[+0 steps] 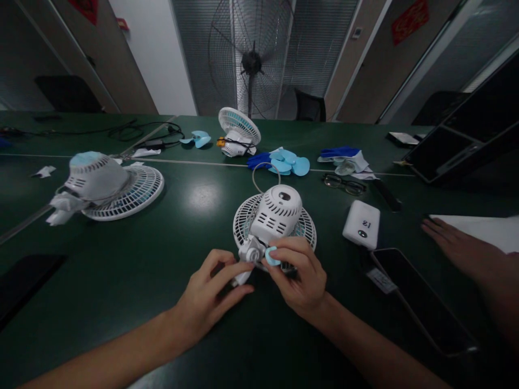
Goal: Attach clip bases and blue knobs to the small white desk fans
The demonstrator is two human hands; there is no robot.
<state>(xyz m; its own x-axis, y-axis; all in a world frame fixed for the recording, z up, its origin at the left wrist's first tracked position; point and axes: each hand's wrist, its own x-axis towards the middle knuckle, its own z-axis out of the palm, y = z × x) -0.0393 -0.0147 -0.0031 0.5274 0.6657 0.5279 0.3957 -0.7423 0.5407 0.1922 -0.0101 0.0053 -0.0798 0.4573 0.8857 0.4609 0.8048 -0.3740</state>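
Observation:
A small white desk fan (277,213) lies face down on the dark green table (162,254), its motor housing up. My left hand (211,294) pinches the white clip base at the fan's near end, fingers closed on it. My right hand (300,273) grips the same base from the right, with a light blue knob (271,255) between thumb and finger. Both hands touch the fan's base.
Another white fan (106,186) lies at the left, a third (238,132) stands at the back. Blue fan blades (288,162), glasses (344,183), a white box (362,224) and a black phone (417,300) lie to the right. Another person's hand (458,246) rests at the right edge.

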